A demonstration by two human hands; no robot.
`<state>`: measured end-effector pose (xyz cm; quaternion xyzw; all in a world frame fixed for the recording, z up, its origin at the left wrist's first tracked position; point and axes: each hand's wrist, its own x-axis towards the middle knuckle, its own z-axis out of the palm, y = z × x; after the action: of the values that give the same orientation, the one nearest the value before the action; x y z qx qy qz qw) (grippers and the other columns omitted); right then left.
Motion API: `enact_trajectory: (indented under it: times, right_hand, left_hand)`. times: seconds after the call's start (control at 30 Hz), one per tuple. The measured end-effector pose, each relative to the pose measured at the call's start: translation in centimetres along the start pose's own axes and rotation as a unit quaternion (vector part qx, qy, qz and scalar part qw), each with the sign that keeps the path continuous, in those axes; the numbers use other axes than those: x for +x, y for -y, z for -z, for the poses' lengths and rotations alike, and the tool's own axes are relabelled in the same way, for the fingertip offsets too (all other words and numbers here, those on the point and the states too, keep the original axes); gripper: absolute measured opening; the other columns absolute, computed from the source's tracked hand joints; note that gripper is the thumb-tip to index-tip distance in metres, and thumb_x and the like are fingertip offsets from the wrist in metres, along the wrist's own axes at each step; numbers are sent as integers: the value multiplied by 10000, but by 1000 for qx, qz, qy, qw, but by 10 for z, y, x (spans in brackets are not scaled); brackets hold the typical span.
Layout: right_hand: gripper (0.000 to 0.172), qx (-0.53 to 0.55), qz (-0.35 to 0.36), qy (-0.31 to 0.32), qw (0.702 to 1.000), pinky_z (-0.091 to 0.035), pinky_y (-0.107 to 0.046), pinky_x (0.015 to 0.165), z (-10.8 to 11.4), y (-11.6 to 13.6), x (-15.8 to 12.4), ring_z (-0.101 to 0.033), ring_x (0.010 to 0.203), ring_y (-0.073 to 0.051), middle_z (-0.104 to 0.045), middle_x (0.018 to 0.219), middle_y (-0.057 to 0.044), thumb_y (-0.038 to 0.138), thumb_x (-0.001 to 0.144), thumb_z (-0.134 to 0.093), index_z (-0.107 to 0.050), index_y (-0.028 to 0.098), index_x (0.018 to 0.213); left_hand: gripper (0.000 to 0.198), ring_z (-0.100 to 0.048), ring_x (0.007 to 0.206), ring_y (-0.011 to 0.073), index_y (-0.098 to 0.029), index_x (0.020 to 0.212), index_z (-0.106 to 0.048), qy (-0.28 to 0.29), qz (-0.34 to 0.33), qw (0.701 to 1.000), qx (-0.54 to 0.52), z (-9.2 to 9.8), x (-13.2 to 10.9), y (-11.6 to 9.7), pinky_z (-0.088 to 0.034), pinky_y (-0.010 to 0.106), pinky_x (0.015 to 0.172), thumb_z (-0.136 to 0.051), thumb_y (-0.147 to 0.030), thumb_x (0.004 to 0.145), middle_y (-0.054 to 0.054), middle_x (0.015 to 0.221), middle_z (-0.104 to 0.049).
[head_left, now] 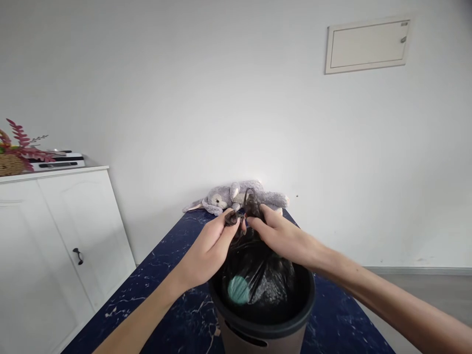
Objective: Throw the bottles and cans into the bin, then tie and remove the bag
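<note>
A black plastic bag (273, 282) sits inside a brown bin (263, 334) with a dark rim, and its gathered top rises above the bin. My left hand (212, 246) pinches one twisted end of the bag top. Close beside it, my right hand (278, 233) grips the other end, from which a thin loop sticks up. A round greenish patch (238, 290) shows through the stretched plastic at the left of the bag.
The bin stands on a dark blue marbled table (173, 255). A grey plush rabbit (221, 196) lies at the far edge against the wall. At the left is a white cabinet (81, 221) with a woven basket (11, 164) and red leaves on top.
</note>
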<state>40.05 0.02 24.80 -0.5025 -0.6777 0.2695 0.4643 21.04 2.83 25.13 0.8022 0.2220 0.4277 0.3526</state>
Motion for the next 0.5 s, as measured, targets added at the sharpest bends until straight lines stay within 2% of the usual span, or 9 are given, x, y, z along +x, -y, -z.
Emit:
enact_trajectory:
  times: [0.07,0.13,0.2,0.27,0.37,0.43,0.5]
  right_hand:
    - [175,-15,-25,42,999,-360,-285,619,6,5,-2,-468,684,-156,-511,720,37,333,1026,-503,-496,243,876]
    - [131,-40,-26,72,996,-344,-283,592,12,7,-2,-441,652,-147,-491,709,47,322,1010,-522,-507,239,910]
    - [94,-80,-9,92,992,-357,-287,604,14,8,1,-467,679,-150,-532,751,33,278,997,-527,-522,227,918]
    - [158,-126,17,134,983,-364,-294,630,15,9,5,-492,703,-151,-563,766,15,200,993,-495,-518,216,837]
    - [312,-202,34,199,958,-330,-298,620,12,13,10,-436,632,-124,-495,666,25,101,961,-480,-422,214,676]
    - [345,-226,27,198,953,-309,-297,599,9,15,12,-388,588,-112,-444,624,36,78,946,-483,-388,218,646]
    - [334,-204,29,178,962,-314,-292,592,7,17,12,-395,589,-115,-467,634,29,82,942,-478,-404,217,645]
  left_hand:
    - [247,-562,832,229,-237,897,-683,-7,-33,999,43,4,1,-4,-462,308,778,-548,-362,1061,53,906,-626]
    - [228,-592,894,239,-253,1026,-686,-28,-61,994,80,6,1,-4,-484,341,849,-494,-361,1084,76,1076,-645]
    - [213,-615,1012,251,-272,1103,-665,-45,-83,988,120,8,1,-3,-504,380,928,-465,-346,1096,93,1323,-587]
    - [200,-579,1200,276,-278,1074,-646,-32,-107,980,163,10,1,-2,-501,423,1023,-450,-301,1101,80,1501,-475]
    - [222,-441,1408,296,-271,1028,-603,23,-151,965,214,13,5,-4,-473,475,1114,-404,-203,1100,56,1571,-402]
    - [229,-410,1438,292,-266,1025,-581,58,-175,957,226,14,9,-8,-476,486,1123,-387,-165,1094,60,1553,-416]
    - [225,-410,1439,286,-264,1038,-574,86,-188,950,233,15,13,-13,-471,491,1135,-382,-161,1094,69,1525,-449]
